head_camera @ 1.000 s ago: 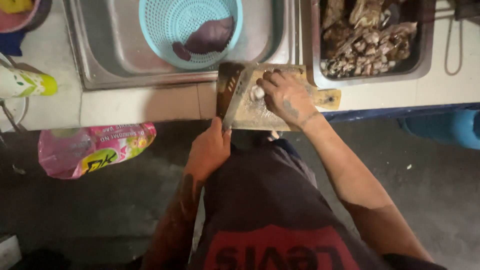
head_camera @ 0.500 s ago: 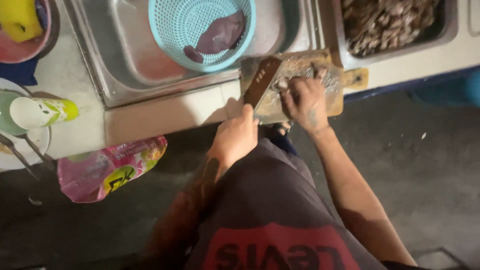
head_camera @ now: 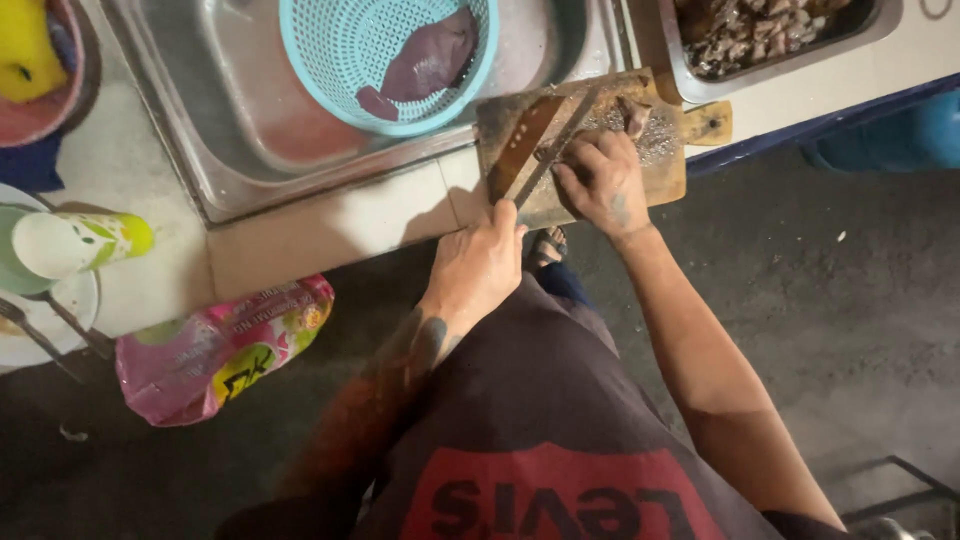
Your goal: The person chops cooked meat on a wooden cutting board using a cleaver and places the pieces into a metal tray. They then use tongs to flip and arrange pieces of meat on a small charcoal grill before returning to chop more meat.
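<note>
A cleaver (head_camera: 545, 150) is gripped in the left hand (head_camera: 480, 265), while a piece of meat (head_camera: 632, 112) is pinned under the curled right hand (head_camera: 600, 180) on the cutting board (head_camera: 670, 175) at the counter's front edge. A tray (head_camera: 690, 75) of cut pieces appears filled behind; one slab remains in the blue basket (head_camera: 330, 70) in the sink (head_camera: 240, 150).
</note>
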